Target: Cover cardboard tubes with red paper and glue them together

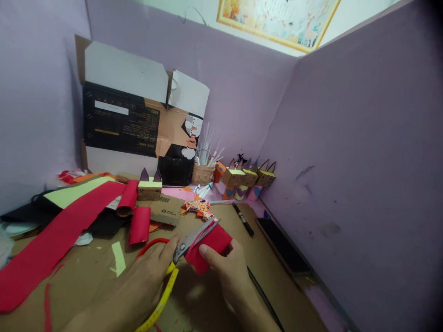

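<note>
My left hand (145, 281) is closed round the handles of a pair of scissors (188, 243), one red and one yellow. The blades point up and right and lie along the edge of a red paper-covered piece (209, 246). A thin red sliver shows between the blades. My right hand (231, 267) grips that red piece from the right, thumb on top and fingers mostly hidden behind it. Two red tubes (139, 226) stand and lean beyond my left hand, near a small cardboard box with purple pointed ears (150, 186).
A long red paper strip (69, 230) and coloured sheets lie left. A black pen (243, 220) and a phone (284, 246) lie right. Eared box figures (235, 177) and a basket of markers (203, 174) stand at the back, before an unfolded carton (121, 117). Walls enclose both sides.
</note>
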Tool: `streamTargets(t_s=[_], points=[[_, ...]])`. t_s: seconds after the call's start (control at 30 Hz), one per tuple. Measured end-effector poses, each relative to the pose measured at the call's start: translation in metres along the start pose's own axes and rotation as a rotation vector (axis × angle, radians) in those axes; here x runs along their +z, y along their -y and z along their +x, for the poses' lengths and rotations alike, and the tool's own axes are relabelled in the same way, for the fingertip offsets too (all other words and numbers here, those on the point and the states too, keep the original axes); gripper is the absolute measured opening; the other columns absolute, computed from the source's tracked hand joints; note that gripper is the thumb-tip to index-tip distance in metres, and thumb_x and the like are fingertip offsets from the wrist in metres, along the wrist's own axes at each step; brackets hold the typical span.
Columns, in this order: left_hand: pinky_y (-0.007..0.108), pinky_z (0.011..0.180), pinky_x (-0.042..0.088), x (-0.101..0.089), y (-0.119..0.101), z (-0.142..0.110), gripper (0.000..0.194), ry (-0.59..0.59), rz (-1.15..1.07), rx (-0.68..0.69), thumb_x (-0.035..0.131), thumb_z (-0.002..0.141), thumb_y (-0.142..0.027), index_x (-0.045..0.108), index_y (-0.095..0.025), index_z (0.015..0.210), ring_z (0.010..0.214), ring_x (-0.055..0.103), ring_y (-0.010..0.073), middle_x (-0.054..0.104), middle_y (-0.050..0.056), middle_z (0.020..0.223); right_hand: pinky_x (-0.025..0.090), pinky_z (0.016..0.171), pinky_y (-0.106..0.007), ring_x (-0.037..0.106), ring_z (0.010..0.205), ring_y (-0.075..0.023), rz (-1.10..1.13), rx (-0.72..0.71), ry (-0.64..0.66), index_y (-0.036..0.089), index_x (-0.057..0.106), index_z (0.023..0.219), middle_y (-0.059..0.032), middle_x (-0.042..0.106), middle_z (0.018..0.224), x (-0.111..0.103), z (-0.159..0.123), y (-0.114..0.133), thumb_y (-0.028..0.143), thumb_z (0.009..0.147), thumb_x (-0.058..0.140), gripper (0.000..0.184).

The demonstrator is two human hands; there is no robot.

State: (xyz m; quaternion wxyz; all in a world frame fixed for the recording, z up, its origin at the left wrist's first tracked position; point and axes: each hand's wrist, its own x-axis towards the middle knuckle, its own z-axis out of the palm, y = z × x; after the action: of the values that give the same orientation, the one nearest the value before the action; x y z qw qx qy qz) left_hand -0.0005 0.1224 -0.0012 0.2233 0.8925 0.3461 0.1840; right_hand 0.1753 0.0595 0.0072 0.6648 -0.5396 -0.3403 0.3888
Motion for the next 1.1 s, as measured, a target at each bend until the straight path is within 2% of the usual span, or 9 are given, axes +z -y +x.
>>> streamTargets(t_s=[0.13,0.4,0.63,0.8,1.0,1.1], points=[[0.037,0.090,0.047,0.000,0.001,0.000,0.063,0.006,0.045,-0.004,0.040,0.073,-0.012,0.033,-0.025,0.134,0.109,0.055,0.0273,0.058,0.006,0.123,0.051,0.058,-0.028,0.062,0.060,-0.0175,-0.019,-0.013,-0.014,0.014,0.066,0.079,-0.0037,0.069,0.070,0.000,0.000,-0.002,0.027,0.058,0.076,0.026],[0.039,0.090,0.046,-0.001,-0.009,-0.004,0.062,0.027,0.030,-0.016,0.038,0.075,-0.009,0.032,-0.023,0.135,0.108,0.057,0.0260,0.057,0.009,0.125,0.051,0.060,-0.029,0.061,0.061,-0.0172,-0.004,0.014,-0.013,0.014,0.066,0.080,-0.0031,0.069,0.069,0.003,-0.003,0.000,0.028,0.057,0.076,0.028],[0.039,0.089,0.047,0.000,-0.003,-0.002,0.063,0.005,0.045,-0.015,0.039,0.074,-0.010,0.032,-0.021,0.135,0.106,0.058,0.0262,0.059,0.008,0.120,0.050,0.060,-0.028,0.060,0.060,-0.0163,-0.053,-0.011,-0.009,0.014,0.066,0.078,-0.0022,0.068,0.068,0.004,-0.004,0.005,0.027,0.058,0.074,0.025],[0.037,0.089,0.047,0.000,-0.001,-0.001,0.063,-0.017,0.060,-0.010,0.038,0.073,-0.008,0.033,-0.023,0.134,0.104,0.058,0.0253,0.061,0.007,0.115,0.050,0.059,-0.030,0.060,0.059,-0.0177,-0.073,0.020,-0.033,0.014,0.066,0.076,-0.0036,0.068,0.067,0.005,-0.003,0.005,0.028,0.056,0.074,0.026],[0.038,0.080,0.051,0.002,0.000,-0.002,0.059,-0.108,0.023,0.049,0.040,0.069,-0.007,0.046,-0.023,0.125,0.091,0.062,0.0247,0.066,0.006,0.101,0.051,0.059,-0.031,0.060,0.060,-0.0183,-0.056,0.034,-0.042,0.014,0.066,0.075,-0.0038,0.069,0.067,0.004,-0.001,0.003,0.029,0.053,0.075,0.028],[0.034,0.075,0.052,0.003,-0.003,-0.002,0.056,-0.164,-0.010,0.052,0.041,0.066,-0.007,0.052,-0.024,0.118,0.085,0.064,0.0230,0.068,0.004,0.097,0.050,0.058,-0.030,0.060,0.059,-0.0174,-0.056,0.040,-0.028,0.013,0.066,0.072,-0.0039,0.069,0.066,0.003,-0.001,0.002,0.028,0.053,0.077,0.027]])
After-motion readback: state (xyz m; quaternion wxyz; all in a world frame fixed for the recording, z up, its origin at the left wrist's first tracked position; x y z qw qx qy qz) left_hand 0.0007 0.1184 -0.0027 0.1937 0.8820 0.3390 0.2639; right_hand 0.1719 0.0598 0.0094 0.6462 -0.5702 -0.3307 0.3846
